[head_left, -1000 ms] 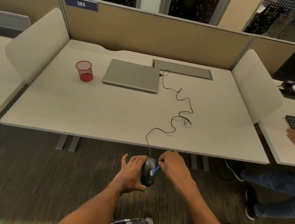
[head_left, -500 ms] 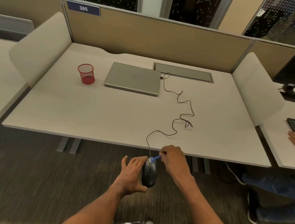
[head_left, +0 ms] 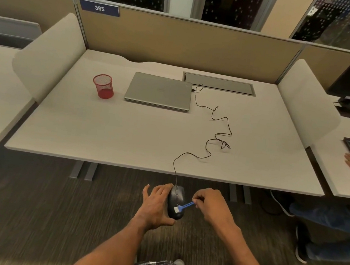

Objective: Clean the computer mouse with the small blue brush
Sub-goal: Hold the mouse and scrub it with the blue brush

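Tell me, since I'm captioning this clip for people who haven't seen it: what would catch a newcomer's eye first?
First, the two hands held out in front of the desk's near edge: the left hand cradles a black mouse while the right hand sweeps a small blue brush across it. Next, the mouse's thin black cable squiggling across the pale desk toward a closed laptop, with a red mesh cup to its left.

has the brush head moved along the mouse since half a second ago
Yes. The blue brush has slid from the cable end of the mouse down toward its rear end, nearer the person.
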`<state>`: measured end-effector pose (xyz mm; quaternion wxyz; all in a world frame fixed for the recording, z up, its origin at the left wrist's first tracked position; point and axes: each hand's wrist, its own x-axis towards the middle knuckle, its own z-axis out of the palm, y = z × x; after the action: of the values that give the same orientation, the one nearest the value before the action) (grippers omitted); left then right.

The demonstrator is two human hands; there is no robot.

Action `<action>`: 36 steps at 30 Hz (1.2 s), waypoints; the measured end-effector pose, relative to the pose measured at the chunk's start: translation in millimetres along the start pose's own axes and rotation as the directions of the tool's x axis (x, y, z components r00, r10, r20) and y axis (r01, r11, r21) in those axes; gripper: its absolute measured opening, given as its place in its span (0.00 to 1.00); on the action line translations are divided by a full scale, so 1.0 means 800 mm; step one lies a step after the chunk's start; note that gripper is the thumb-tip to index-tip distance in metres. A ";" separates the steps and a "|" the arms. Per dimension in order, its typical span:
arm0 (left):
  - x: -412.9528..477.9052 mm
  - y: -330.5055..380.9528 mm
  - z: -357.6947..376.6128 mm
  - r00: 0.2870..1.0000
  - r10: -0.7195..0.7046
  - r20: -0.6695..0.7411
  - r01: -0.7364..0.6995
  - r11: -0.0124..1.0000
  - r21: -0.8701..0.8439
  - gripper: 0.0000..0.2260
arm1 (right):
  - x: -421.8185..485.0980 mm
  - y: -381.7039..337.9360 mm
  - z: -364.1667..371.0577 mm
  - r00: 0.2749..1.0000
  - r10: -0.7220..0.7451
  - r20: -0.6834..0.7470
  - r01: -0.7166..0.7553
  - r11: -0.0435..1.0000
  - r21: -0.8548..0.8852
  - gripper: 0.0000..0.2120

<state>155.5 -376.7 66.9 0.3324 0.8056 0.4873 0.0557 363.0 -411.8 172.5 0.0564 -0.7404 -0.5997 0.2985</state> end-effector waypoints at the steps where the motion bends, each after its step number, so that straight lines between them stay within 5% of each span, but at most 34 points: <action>1: 0.000 0.000 0.000 1.000 -0.001 -0.002 0.001 1.000 -0.002 0.54 | -0.001 0.001 0.002 1.000 0.010 -0.023 -0.010 1.000 0.002 0.05; 10: -0.004 -0.002 0.000 1.000 0.014 -0.017 -0.014 1.000 -0.006 0.52 | -0.016 0.001 0.010 0.953 0.008 -0.303 0.037 0.989 0.140 0.04; 15: -0.003 0.000 0.001 1.000 0.006 -0.011 -0.006 1.000 0.016 0.53 | -0.011 -0.002 0.019 0.987 0.019 -0.160 0.017 0.975 0.223 0.04; 21: -0.005 0.001 0.002 0.999 0.040 -0.015 -0.040 0.999 0.002 0.52 | 0.000 0.002 0.018 0.921 0.132 -0.365 -0.012 0.950 0.313 0.03; 27: -0.004 0.000 0.003 0.999 0.041 -0.001 -0.041 0.999 0.031 0.52 | 0.016 -0.006 0.009 0.982 0.133 -0.132 -0.072 0.918 0.390 0.08; 33: -0.002 0.004 0.002 0.999 0.051 0.011 -0.052 0.998 0.035 0.53 | 0.025 0.001 0.012 0.911 0.171 -0.376 -0.045 0.946 0.321 0.03; 36: -0.001 0.004 0.000 0.999 0.047 0.008 -0.047 0.998 0.031 0.53 | 0.030 0.001 0.006 0.929 0.126 -0.348 0.006 0.935 0.356 0.03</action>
<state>157.4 -378.1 68.8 0.3201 0.8222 0.4677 0.0529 363.4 -391.0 159.2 0.2885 -0.7791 -0.4925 0.2592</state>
